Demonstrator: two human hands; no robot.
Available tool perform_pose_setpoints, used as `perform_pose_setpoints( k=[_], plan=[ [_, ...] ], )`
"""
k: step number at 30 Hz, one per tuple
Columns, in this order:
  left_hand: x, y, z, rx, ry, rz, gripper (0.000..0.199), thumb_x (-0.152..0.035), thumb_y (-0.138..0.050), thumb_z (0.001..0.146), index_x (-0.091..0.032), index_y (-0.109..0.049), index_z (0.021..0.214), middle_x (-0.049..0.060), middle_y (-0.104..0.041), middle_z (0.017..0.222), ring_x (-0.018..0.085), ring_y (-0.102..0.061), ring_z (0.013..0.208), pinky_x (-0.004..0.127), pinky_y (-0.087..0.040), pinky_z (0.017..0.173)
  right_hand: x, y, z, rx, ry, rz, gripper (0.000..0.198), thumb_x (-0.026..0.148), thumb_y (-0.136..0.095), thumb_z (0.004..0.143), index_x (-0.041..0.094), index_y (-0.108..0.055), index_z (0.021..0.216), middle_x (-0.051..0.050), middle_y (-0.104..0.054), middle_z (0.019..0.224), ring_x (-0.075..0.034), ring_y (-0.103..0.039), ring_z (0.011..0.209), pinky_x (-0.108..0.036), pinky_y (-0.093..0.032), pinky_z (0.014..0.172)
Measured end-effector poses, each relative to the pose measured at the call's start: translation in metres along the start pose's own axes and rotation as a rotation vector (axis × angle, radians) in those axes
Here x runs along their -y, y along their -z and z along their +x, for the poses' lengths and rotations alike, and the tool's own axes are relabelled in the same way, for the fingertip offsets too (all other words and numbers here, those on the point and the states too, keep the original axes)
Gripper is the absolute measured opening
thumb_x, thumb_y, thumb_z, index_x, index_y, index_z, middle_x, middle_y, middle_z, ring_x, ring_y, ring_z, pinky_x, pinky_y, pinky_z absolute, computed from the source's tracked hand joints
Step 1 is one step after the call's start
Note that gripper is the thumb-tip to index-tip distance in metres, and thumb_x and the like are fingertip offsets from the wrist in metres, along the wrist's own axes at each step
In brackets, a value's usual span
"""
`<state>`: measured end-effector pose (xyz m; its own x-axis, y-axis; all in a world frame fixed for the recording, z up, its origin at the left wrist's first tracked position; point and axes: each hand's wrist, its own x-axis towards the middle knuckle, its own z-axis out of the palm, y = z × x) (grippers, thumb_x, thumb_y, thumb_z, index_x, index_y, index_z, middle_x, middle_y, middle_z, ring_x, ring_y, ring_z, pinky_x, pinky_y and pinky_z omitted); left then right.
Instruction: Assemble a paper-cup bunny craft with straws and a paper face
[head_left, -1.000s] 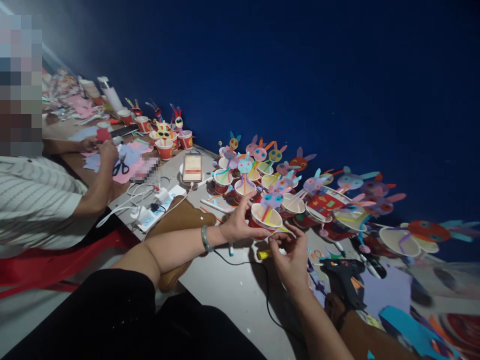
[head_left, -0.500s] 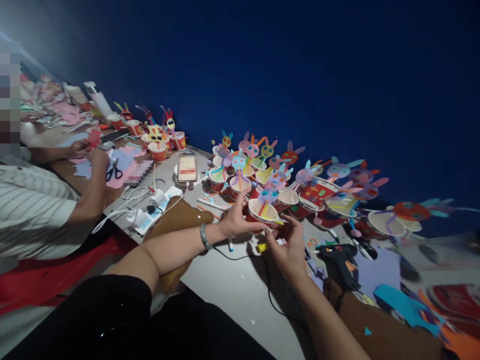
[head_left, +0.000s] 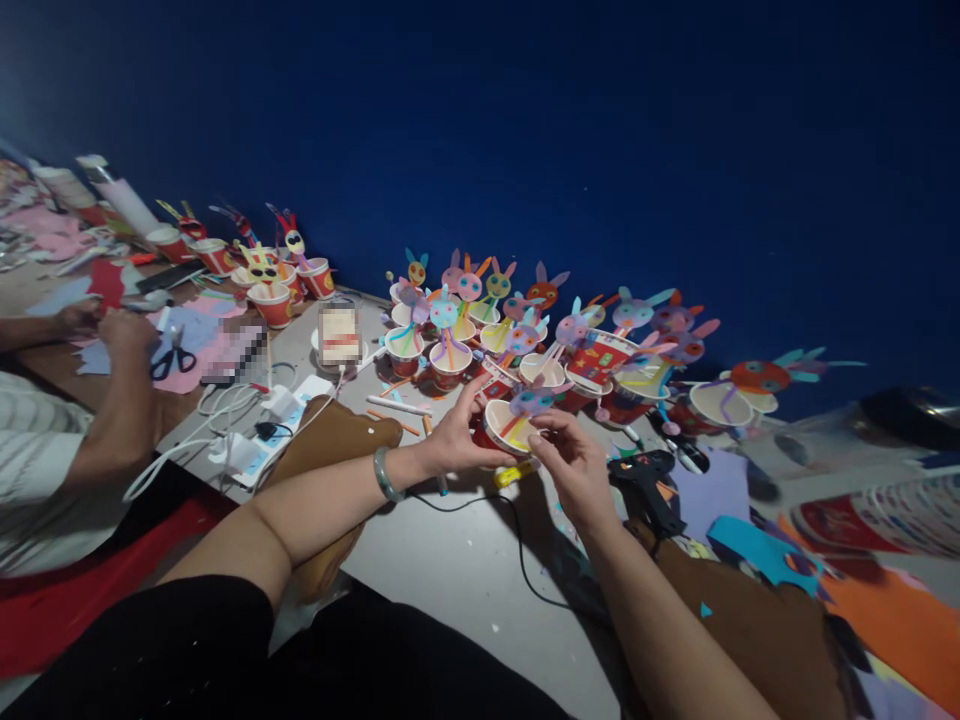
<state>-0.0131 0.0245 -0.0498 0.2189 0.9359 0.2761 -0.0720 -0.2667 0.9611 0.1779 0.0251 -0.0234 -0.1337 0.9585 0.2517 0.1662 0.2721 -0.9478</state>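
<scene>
Right hand (head_left: pixel 574 455) has moved in over the cup (head_left: pixel 495 428), half closed, perhaps pinching the yellow strip (head_left: pixel 517 432). Left hand (head_left: pixel 459 438) curves round the cup, holding it before other cups (head_left: pixel 450 379). Setting the strip seems in hand; next calls for steadiness.

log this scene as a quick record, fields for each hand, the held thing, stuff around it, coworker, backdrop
left hand: holding a red paper cup by its side
right hand: fingertips at the cup's right side; exact grip unclear
held item: purple and blue paper head above the cup's rim
behind: other cups with paper animal heads
right side: black glue gun
coworker: hands with red paper
backdrop: dark blue wall
</scene>
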Motion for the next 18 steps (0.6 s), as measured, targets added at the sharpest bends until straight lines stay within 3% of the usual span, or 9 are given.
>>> perform_pose_setpoints(
  k=[6, 12, 18],
  plan=[
    [0.002, -0.002, -0.006, 0.025, -0.026, 0.138, 0.117, -0.042, -0.091, 0.058, -0.020, -0.023, 0.150, 0.011, -0.058, 0.117, 0.026, -0.060, 0.111, 0.043, -0.047, 0.101, 0.003, -0.001, 0.000, 0.141, -0.009, -0.125, 0.017, 0.038, -0.069, 0.078, 0.022, -0.073, 0.083, -0.005, -0.071, 0.086, -0.022, -0.064, 0.083, -0.038, -0.052, 0.079],
    [-0.002, -0.006, -0.009, 0.057, 0.009, 0.140, 0.100, -0.041, -0.090, 0.058, -0.020, -0.033, 0.137, 0.010, -0.058, 0.118, 0.025, -0.061, 0.108, 0.040, -0.048, 0.097, 0.011, 0.000, 0.002, 0.169, -0.009, -0.144, 0.016, 0.037, -0.069, 0.078, 0.023, -0.076, 0.078, -0.004, -0.072, 0.080, -0.021, -0.064, 0.078, -0.036, -0.051, 0.076],
    [-0.006, -0.009, -0.013, 0.049, 0.053, 0.206, 0.094, -0.044, -0.090, 0.056, -0.020, -0.036, 0.129, 0.008, -0.060, 0.113, 0.024, -0.062, 0.105, 0.039, -0.050, 0.093, 0.010, 0.002, 0.004, 0.190, 0.013, -0.177, 0.019, 0.040, -0.069, 0.077, 0.021, -0.073, 0.074, -0.003, -0.070, 0.080, -0.019, -0.061, 0.075, -0.035, -0.049, 0.074]
  ],
)
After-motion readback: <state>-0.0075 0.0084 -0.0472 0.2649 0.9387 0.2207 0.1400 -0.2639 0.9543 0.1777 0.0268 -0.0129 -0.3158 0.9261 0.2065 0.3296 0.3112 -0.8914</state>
